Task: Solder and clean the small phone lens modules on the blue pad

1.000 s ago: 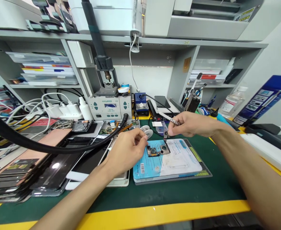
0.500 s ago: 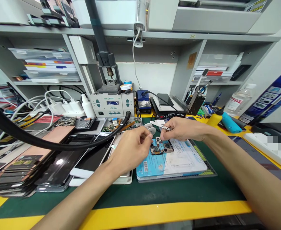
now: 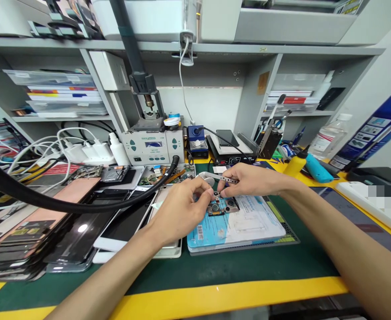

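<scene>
Green bench [image 3: 242, 269]: camera modules [image 3: 215, 208] lie on the far left of the blue-and-white package [image 3: 249, 226]. Above it, right hand [image 3: 221, 192] grips tweezers [image 3: 227, 179]; left hand [image 3: 184, 206] is pinched closed, contents unclear. Apparent step: fingertip positioning; next move likely calls for light pressure.

**Left hand [image 3: 184, 206] and right hand [image 3: 245, 180] meet over a blue-and-white flat package [image 3: 244, 222]**

The right hand holds a slim, silver, perforated tool [image 3: 228, 179]. Both hands' fingertips gather at the far edge of small black-and-silver modules with round lenses [image 3: 215, 207], lying on the package. Dark glossy phone panels [image 3: 77, 229] lie left; a light-grey boxy station with buttons [image 3: 153, 149] stands far, left of centre.
</scene>
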The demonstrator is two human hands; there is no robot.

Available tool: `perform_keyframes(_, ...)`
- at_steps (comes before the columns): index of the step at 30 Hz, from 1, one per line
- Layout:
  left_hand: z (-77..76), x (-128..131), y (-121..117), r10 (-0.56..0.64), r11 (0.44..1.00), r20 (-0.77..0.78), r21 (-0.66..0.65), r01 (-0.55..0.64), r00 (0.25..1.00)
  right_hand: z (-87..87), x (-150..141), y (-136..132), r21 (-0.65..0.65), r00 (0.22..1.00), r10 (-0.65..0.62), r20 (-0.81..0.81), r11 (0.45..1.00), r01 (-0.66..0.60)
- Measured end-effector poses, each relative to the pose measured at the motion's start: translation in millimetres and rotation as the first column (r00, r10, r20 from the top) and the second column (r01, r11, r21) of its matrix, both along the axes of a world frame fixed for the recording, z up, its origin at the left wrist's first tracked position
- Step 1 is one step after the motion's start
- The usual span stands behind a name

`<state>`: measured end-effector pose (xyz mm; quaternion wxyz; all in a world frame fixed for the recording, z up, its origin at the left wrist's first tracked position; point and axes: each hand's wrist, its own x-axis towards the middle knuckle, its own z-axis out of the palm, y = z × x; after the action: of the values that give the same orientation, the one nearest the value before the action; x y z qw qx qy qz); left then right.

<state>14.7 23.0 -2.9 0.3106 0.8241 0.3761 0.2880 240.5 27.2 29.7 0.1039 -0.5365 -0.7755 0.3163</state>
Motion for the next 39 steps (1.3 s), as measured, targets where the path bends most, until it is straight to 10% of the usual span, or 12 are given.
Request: perform_keyframes(39, -3.6, -0.6, 1.8, 0.017, 0.998, -0.031, 0.066, -0.014, 0.999, 1.6, -2.8, -5.4, 0.009, 1.000, 0.013, 0.026, 1.000, -0.014)
